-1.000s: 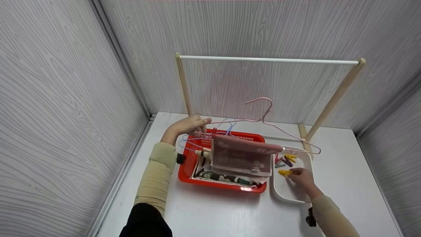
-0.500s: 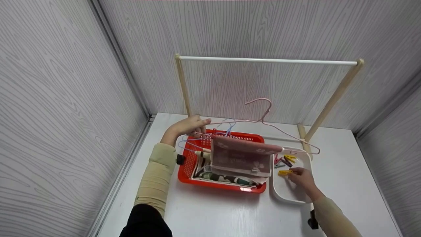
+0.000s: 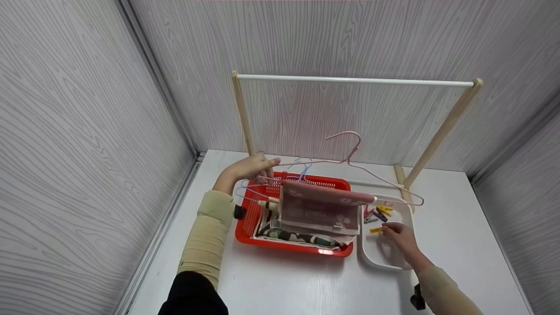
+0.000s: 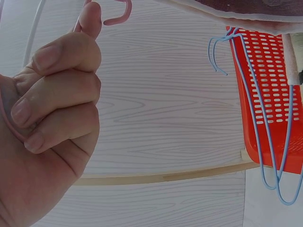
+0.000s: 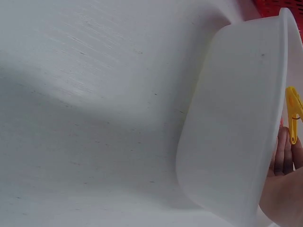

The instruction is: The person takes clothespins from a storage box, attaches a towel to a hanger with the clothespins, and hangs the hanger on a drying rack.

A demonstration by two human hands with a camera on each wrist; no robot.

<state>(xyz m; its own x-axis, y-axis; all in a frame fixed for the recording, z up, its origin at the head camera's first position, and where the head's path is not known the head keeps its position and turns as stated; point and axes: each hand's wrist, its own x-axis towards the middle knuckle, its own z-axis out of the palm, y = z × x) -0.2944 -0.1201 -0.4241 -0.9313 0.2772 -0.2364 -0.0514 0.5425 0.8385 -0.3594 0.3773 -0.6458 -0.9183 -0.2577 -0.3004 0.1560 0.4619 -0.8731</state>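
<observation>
My left hand (image 3: 253, 167) grips the left end of a pink clothes hanger (image 3: 386, 176), its fingers curled round the wire in the left wrist view. Over the hanger's lower bar a pink flowered towel (image 3: 321, 210) hangs folded, above the red basket (image 3: 288, 247). My right hand (image 3: 401, 238) pinches a yellow clothespin (image 3: 376, 229) over the white basin (image 3: 377, 264). In the right wrist view that clothespin (image 5: 293, 113) shows beyond the basin's wall, and the hand is partly cut off by the frame. Several other clothespins (image 3: 379, 214) lie at the basin's far end.
Behind the basket and basin stands a drying rack with a white rod (image 3: 350, 79) and wooden posts (image 3: 442, 131). Blue hangers (image 4: 258, 104) stick out of the basket's left side. A camouflage-patterned cloth (image 3: 288, 235) lies in the basket, under the towel.
The yellow clothespin has turned in my right fingers and now shows a narrower side. My left hand, the hanger and the towel stay nearly still.
</observation>
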